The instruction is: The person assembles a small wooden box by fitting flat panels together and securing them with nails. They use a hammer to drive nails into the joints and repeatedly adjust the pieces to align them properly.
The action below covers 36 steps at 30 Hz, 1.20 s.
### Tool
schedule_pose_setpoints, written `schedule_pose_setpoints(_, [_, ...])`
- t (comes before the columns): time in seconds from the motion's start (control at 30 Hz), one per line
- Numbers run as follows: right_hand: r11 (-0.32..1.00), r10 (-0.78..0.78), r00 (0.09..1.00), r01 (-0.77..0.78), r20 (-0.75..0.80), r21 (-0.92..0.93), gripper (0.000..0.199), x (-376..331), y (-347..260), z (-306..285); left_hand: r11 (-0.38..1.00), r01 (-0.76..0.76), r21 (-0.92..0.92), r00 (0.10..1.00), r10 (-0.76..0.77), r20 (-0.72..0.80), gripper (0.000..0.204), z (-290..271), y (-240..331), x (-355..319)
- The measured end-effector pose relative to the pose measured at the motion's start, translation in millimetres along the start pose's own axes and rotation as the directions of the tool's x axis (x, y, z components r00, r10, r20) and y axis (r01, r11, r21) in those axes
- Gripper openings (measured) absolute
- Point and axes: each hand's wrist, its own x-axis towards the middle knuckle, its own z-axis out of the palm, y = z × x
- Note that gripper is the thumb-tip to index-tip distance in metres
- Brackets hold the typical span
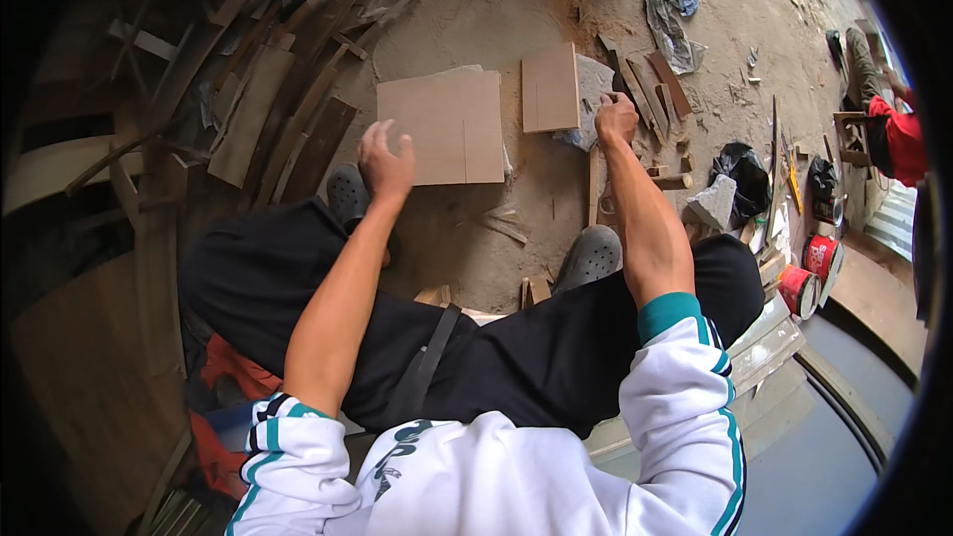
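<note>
A large tan flat board point(437, 129) with a thin line drawn on it lies on the ground in front of me. Over its left edge is my left hand point(387, 161), thumb apart from the fingers, with nothing in it; whether it touches the board I cannot tell. To the right lies a smaller tan board point(549, 89), also with a faint line, partly over a pale grey sheet point(594, 79). My right hand point(616, 119) is just right of that sheet, its fingers curled together. What they pinch, if anything, is hidden.
Long wood planks point(253, 114) pile up on the left. Wood offcuts point(655, 99), a crumpled plastic bag point(673, 20), a black bag point(740, 179) and red tins point(799, 291) lie on the right. A person in a red top point(896, 139) is at the far right.
</note>
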Motion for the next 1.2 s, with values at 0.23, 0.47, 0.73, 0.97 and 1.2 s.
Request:
schedule_pose_setpoints(0.23, [0.928, -0.330, 0.871, 0.228, 0.363, 0.296, 0.020, -49, 7, -9, 0.862, 0.464, -0.205, 0.871, -0.402, 0.282, 0.059, -6, -14, 24])
schedule_pose_setpoints(0.47, [0.906, -0.339, 0.782, 0.121, 0.522, 0.406, 0.016, -145, -32, -24, 0.798, 0.582, -0.159, 0.771, -0.479, 0.419, 0.048, -12, -28, 27])
schedule_pose_setpoints(0.73, [0.918, -0.268, 0.860, 0.093, 0.433, 0.385, 0.026, -175, -15, 14, 0.735, 0.627, -0.259, 0.751, -0.482, 0.451, 0.032, -3, -80, -2])
schedule_pose_setpoints(0.97, [0.916, -0.255, 0.869, 0.076, 0.424, 0.395, 0.026, -183, -5, 24, 0.792, 0.608, -0.059, 0.698, -0.497, 0.516, 0.031, -13, -77, -3])
schedule_pose_setpoints(1.2, [0.854, -0.264, 0.803, -0.063, 0.534, 0.517, 0.028, -182, 6, 16, 0.868, 0.496, 0.009, 0.791, -0.457, 0.406, 0.031, -6, -66, -9])
